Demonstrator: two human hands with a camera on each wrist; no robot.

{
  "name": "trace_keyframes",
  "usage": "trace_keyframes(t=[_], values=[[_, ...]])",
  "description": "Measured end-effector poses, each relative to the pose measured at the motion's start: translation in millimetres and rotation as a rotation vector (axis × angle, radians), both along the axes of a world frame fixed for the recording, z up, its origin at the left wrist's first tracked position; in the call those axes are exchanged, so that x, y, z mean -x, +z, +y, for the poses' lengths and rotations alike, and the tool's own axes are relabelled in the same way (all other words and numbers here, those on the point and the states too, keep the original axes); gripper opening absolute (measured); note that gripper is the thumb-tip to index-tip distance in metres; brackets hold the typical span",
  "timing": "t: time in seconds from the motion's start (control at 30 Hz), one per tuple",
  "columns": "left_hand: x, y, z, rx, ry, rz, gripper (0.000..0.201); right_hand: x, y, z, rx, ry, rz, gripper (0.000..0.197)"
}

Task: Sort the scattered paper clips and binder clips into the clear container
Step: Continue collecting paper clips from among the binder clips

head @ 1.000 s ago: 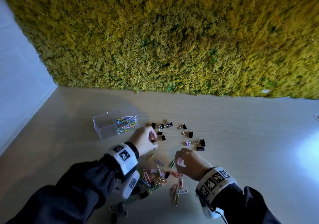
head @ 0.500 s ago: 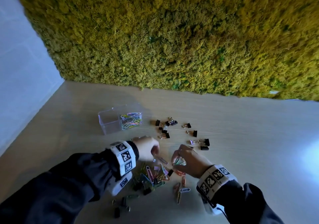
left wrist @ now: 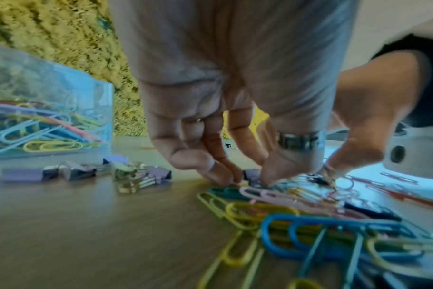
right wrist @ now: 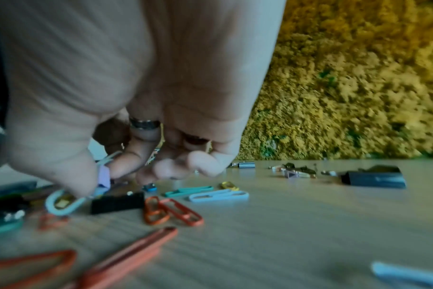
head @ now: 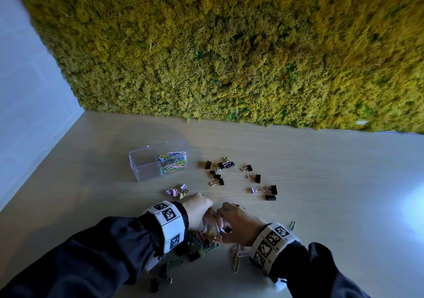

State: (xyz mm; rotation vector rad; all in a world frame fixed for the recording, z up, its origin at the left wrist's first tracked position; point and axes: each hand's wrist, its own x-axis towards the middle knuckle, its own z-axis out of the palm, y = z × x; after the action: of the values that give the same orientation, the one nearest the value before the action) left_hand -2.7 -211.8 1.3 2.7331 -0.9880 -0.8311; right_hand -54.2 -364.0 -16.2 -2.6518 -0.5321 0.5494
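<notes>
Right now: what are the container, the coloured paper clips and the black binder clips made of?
Container: clear, glossy rigid plastic, contents visible through its walls.
Paper clips: likely wire with a smooth coloured coating; no bare metal shows.
Black binder clips: probably painted sheet metal, with shiny wire handles.

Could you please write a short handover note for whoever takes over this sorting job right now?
Left hand: fingertips down in the mixed pile, closing on a small lilac clip; grip not clear.
Right hand: pinching a lilac binder clip over the same pile.
Container: far left of the table, one half holding coloured paper clips, the other half looks empty.
Done: some paper clips are in.
Left: the mixed pile, the lilac clips near the container, and the black binder clips on the right.
</notes>
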Motion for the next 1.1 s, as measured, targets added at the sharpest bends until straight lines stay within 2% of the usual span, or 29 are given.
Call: trace_keyframes(t=[0.1,0.23,0.33,0.43,0.53,0.6,0.7,0.87,0.93,1.1], values=[[-7,-1,5,0.058,0.038,0.086,0.032,1,-1,-4,-0.135,-0.044,0.016,0.015],[-8,-4,7,0.062,0.023,0.102,0.019,0,4,-13,-0.248,-0.097,0.009,0.008],[-10,1,13,0.127,0.075,0.137,0.022,1,9,-19,-0.334,-0.174,0.033,0.032],[-16,6,20,0.364,0.262,0.189,0.025,4,10,-20,-0.367,-0.217,0.027,0.013],[-13,8,17,0.650,0.477,0.474,0.018,3,6,-18,-0.373,-0.254,0.016,0.012],[-7,6,11,0.685,0.532,0.594,0.017,3,4,-14,-0.427,-0.292,-0.012,0.025],[-1,2,2,0.663,0.573,0.534,0.020,5,4,-9,-0.429,-0.319,-0.065,0.038],[-3,-1,2,0.808,0.708,0.401,0.019,7,-2,-10,-0.507,-0.375,-0.028,0.033],[-2,-1,2,0.831,0.717,0.422,0.020,8,-4,-8,-0.501,-0.365,-0.023,0.033],[0,-3,-2,0.756,0.739,0.488,0.022,10,-7,-6,-0.525,-0.379,-0.049,0.033]])
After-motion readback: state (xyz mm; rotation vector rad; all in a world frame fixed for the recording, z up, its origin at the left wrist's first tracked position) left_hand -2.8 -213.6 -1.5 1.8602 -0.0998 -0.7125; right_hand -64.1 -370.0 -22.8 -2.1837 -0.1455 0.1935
